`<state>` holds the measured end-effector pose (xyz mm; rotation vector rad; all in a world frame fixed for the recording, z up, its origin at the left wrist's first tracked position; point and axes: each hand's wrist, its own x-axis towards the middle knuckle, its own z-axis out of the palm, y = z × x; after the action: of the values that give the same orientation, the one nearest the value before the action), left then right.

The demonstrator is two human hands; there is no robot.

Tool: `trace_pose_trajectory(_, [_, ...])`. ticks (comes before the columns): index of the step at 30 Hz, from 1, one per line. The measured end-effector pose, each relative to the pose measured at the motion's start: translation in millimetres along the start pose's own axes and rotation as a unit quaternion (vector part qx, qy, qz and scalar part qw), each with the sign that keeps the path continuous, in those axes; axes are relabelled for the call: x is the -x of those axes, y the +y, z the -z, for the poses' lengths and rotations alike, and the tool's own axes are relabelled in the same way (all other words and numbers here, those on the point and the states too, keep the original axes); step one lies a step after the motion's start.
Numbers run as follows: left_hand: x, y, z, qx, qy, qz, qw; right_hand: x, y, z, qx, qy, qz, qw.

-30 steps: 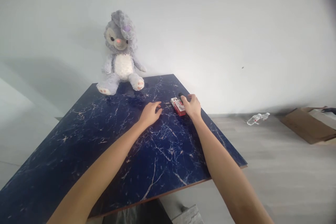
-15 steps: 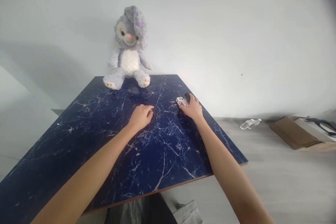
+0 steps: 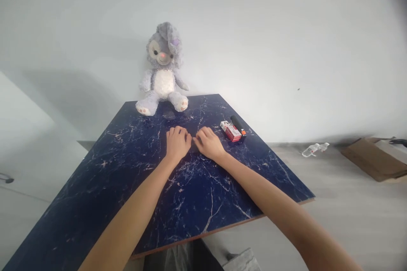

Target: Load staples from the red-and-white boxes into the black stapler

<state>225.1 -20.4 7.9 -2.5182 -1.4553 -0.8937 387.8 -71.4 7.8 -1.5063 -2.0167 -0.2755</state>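
Note:
My left hand (image 3: 178, 143) rests palm down on the dark blue marbled table (image 3: 121, 169), its fingers loosely bent and slightly apart. Just beside it lies my right hand (image 3: 209, 143), also palm down with relaxed, curved fingers. The thumbs are close together, and I see nothing held in either hand; the undersides are hidden. To the right of my right hand is a small red and white box (image 3: 231, 131). Right against it lies a black cylindrical item (image 3: 237, 123) with an orange spot near its front end; its exact kind is unclear.
A grey plush rabbit (image 3: 163, 82) sits at the table's back edge against the white wall (image 3: 254, 42). On the floor to the right are a clear plastic bottle (image 3: 313, 150) and a brown cardboard box (image 3: 373, 159).
My right hand has let go of the red and white box and black item and moved left, next to my left hand. The view has shifted slightly.

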Motion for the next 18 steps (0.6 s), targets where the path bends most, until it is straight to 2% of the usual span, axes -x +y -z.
trace_pose_trajectory(3, [-8.1,-11.8,-8.2,0.007,-0.057,0.045,0.997,-22.9,-0.5,-20.5,0.023,-0.022,-0.024,0.999])
trace_pose_trajectory(5, [-20.0,-24.7,-16.1,0.046,-0.099,0.098,0.989,-40.0,4.5,-28.1,0.043,-0.046,-0.069,0.996])
trace_pose_trajectory(6, [-27.5,-31.9,-19.7,0.071,-0.103,0.133,0.983,-48.0,7.3,-30.5,0.049,-0.065,-0.085,0.993])
trace_pose_trajectory(8, [-44.1,-46.5,-25.6,0.107,-0.074,0.2,0.971,-62.1,12.7,-33.6,0.05,-0.1,-0.101,0.989])
trace_pose_trajectory(10, [-60.4,-59.9,-29.7,0.11,-0.04,0.233,0.965,-73.4,17.9,-36.4,0.046,-0.114,-0.104,0.987])
trace_pose_trajectory(14, [-83.1,-80.6,-35.4,0.087,-0.006,0.261,0.961,-91.2,29.4,-46.3,0.046,-0.135,-0.12,0.983])
trace_pose_trajectory(18, [-90.6,-87.1,-41.8,0.045,-0.016,0.25,0.967,-103.0,37.4,-61.4,0.055,-0.163,-0.146,0.974])
